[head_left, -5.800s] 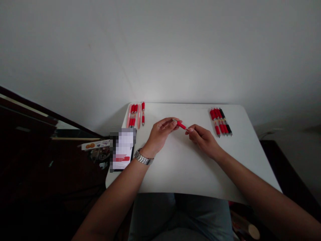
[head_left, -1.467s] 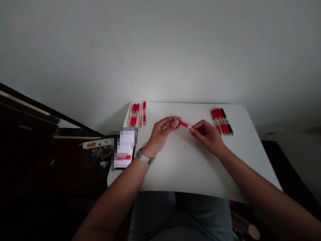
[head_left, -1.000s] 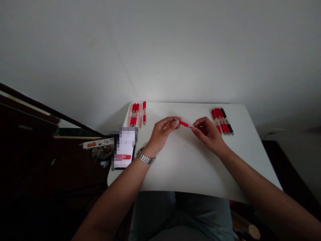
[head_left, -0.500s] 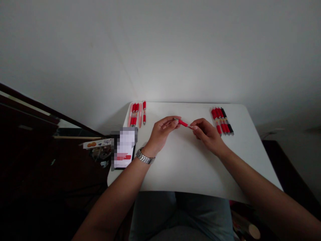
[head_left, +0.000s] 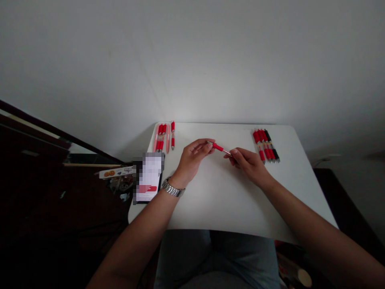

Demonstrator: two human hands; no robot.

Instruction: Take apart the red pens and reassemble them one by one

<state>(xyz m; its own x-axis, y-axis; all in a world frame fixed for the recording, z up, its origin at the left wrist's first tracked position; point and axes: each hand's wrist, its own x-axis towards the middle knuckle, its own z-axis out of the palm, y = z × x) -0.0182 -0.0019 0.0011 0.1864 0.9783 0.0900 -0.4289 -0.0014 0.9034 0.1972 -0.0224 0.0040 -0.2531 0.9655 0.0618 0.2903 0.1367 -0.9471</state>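
Observation:
Over the middle of a white table [head_left: 228, 200], both hands hold one red pen [head_left: 219, 147]. My left hand [head_left: 192, 158], with a metal watch on its wrist, pinches the pen's upper end between thumb and fingertips. My right hand [head_left: 248, 165] grips the lower end, where a thin pale tip shows between the fingers. The pen slants down from left to right, a little above the tabletop.
A row of red and pink pens [head_left: 164, 137] lies at the table's far left corner. Another row of red and black pens [head_left: 266, 145] lies at the far right. A phone [head_left: 147, 178] rests on the left edge. Dark furniture stands to the left.
My right hand has slid a little left and down along the pen, closing on its tip end. The left hand and the pen rows stay where they were.

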